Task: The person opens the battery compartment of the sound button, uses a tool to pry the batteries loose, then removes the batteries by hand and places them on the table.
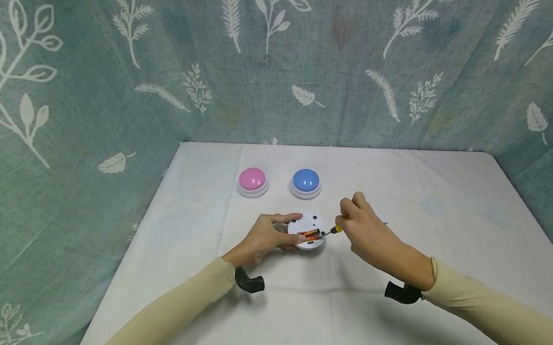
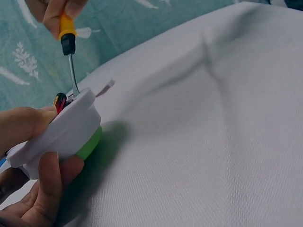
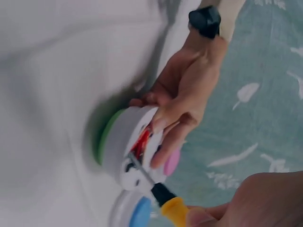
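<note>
My left hand (image 1: 262,237) grips a round white push-button (image 1: 305,223) turned over, its speaker holes and battery compartment facing up. The green dome (image 2: 91,144) points down toward the table. Orange-and-black batteries (image 1: 312,233) lie in the open compartment, with the left thumb pressing at their end. My right hand (image 1: 366,233) holds a screwdriver (image 2: 67,40) by its yellow and black handle. In the right wrist view, the metal shaft (image 3: 143,171) slants into the compartment, its tip at the end of the batteries.
Behind the hands, a pink push-button (image 1: 252,180) and a blue push-button (image 1: 306,181) stand dome up on the white-covered table (image 1: 288,323). A small thing (image 1: 384,220) shows partly hidden behind the right hand. Patterned green cloth (image 1: 261,103) hangs around the table.
</note>
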### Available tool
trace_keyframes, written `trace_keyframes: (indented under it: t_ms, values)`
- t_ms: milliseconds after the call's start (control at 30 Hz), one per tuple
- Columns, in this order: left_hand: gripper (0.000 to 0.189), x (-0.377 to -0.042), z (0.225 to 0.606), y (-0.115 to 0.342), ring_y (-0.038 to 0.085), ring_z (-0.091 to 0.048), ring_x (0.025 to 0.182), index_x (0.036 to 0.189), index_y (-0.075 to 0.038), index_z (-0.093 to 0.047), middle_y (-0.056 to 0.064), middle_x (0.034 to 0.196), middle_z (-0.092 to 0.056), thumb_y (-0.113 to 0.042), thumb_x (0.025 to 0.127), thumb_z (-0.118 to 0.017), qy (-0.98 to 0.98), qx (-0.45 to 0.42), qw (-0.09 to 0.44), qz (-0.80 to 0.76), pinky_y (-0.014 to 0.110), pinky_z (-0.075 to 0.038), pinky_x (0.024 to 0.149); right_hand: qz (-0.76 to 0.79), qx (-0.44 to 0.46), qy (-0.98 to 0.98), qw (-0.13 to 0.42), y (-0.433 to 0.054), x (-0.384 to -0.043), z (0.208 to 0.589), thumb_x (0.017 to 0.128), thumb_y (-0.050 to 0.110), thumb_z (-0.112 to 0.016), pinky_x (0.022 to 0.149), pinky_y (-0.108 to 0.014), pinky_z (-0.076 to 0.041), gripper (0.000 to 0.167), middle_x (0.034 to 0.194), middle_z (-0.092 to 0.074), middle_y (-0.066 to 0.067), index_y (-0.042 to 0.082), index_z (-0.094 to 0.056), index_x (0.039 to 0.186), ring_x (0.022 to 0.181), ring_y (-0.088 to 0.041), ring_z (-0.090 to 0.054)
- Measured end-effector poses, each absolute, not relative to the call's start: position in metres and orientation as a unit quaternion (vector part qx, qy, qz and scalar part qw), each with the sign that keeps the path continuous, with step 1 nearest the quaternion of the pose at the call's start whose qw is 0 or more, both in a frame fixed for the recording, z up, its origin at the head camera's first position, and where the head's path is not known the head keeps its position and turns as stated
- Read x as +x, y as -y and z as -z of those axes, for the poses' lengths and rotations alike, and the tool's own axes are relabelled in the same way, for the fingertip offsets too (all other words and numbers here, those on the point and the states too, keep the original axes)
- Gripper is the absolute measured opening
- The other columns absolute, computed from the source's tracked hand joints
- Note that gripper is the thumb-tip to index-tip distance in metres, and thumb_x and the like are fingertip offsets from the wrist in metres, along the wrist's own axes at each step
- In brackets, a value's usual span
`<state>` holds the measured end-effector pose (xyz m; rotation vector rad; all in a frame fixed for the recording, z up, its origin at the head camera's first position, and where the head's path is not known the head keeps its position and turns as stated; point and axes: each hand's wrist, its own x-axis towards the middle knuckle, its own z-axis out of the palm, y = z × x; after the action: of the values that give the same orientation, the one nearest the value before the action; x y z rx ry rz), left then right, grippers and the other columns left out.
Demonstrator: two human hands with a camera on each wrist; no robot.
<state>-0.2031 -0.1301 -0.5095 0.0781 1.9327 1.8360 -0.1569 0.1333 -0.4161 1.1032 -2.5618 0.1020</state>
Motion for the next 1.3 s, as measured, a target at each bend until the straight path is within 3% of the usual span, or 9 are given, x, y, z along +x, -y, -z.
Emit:
trace_keyframes:
  t_ms: [100, 200, 300, 500, 833, 967, 1167, 1300]
  values:
    - [0.061, -0.204, 0.509, 0.129, 0.024, -0.074, 0.075, 0.130, -0.021, -0.073, 0.013, 0.135, -0.061, -0.010, 0.074, -0.094, -0.702, 0.028, 0.236, -0.671, 0.032, -0.061, 0.066, -0.093, 0.358, 0.918, 0.141, -0.137, -0.163, 0.419, 0.067, -0.029, -0.070, 0.072, -0.033, -0.036, 0.038, 0.088, -0.049, -0.007, 0.001, -0.079, 0.089, 0.086, -0.027, -0.037]
    - [0.061, -0.204, 0.509, 0.128, 0.023, -0.074, 0.075, 0.130, -0.020, -0.073, 0.013, 0.130, -0.065, -0.010, 0.074, -0.094, -0.698, 0.032, 0.237, -0.675, 0.032, -0.061, 0.067, -0.148, 0.330, 0.924, 0.120, -0.143, -0.170, 0.423, 0.073, -0.027, -0.071, 0.072, -0.034, -0.037, 0.037, 0.089, -0.052, -0.006, 0.004, -0.080, 0.090, 0.088, -0.028, -0.038]
    - [0.062, -0.204, 0.509, 0.128, 0.023, -0.074, 0.074, 0.131, -0.019, -0.073, 0.014, 0.128, -0.067, -0.010, 0.074, -0.094, -0.695, 0.033, 0.236, -0.678, 0.032, -0.061, 0.067, -0.196, 0.315, 0.921, 0.120, -0.148, -0.171, 0.430, 0.079, -0.024, -0.071, 0.074, -0.036, -0.038, 0.032, 0.090, -0.053, -0.007, 0.005, -0.081, 0.089, 0.089, -0.029, -0.039]
    - [0.063, -0.204, 0.512, 0.129, 0.024, -0.074, 0.075, 0.132, -0.019, -0.072, 0.019, 0.122, -0.069, -0.011, 0.074, -0.094, -0.688, 0.032, 0.240, -0.684, 0.033, -0.061, 0.068, -0.254, 0.276, 0.917, 0.138, -0.158, -0.168, 0.449, 0.082, -0.021, -0.070, 0.076, -0.039, -0.039, 0.031, 0.092, -0.055, -0.007, 0.007, -0.081, 0.091, 0.090, -0.029, -0.041]
    - [0.065, -0.204, 0.512, 0.131, 0.022, -0.073, 0.074, 0.134, -0.017, -0.070, 0.022, 0.117, -0.069, -0.011, 0.074, -0.094, -0.682, 0.025, 0.245, -0.689, 0.034, -0.061, 0.069, -0.302, 0.226, 0.918, 0.119, -0.166, -0.167, 0.470, 0.085, -0.013, -0.074, 0.074, -0.038, -0.037, 0.023, 0.094, -0.058, -0.007, 0.006, -0.082, 0.095, 0.087, -0.026, -0.042]
    - [0.065, -0.203, 0.511, 0.131, 0.021, -0.073, 0.072, 0.134, -0.016, -0.070, 0.021, 0.114, -0.070, -0.011, 0.074, -0.094, -0.681, 0.025, 0.243, -0.690, 0.032, -0.061, 0.066, -0.277, 0.257, 0.915, 0.142, -0.165, -0.165, 0.467, 0.083, -0.018, -0.074, 0.074, -0.036, -0.038, 0.028, 0.094, -0.055, -0.005, 0.006, -0.081, 0.095, 0.089, -0.026, -0.041]
    - [0.064, -0.203, 0.511, 0.133, 0.022, -0.073, 0.072, 0.134, -0.017, -0.071, 0.021, 0.116, -0.069, -0.011, 0.074, -0.094, -0.687, 0.026, 0.242, -0.685, 0.030, -0.060, 0.064, -0.159, 0.391, 0.883, 0.206, -0.152, -0.159, 0.445, 0.074, -0.029, -0.065, 0.076, -0.036, -0.046, 0.040, 0.100, -0.050, -0.010, 0.001, -0.075, 0.100, 0.098, -0.031, -0.042]
    - [0.065, -0.203, 0.511, 0.133, 0.022, -0.073, 0.073, 0.134, -0.018, -0.070, 0.021, 0.119, -0.067, -0.013, 0.074, -0.094, -0.691, 0.029, 0.245, -0.680, 0.031, -0.060, 0.066, -0.072, 0.437, 0.866, 0.233, -0.144, -0.155, 0.436, 0.077, -0.023, -0.072, 0.080, -0.035, -0.046, 0.031, 0.101, -0.050, -0.012, -0.005, -0.071, 0.103, 0.097, -0.032, -0.044]
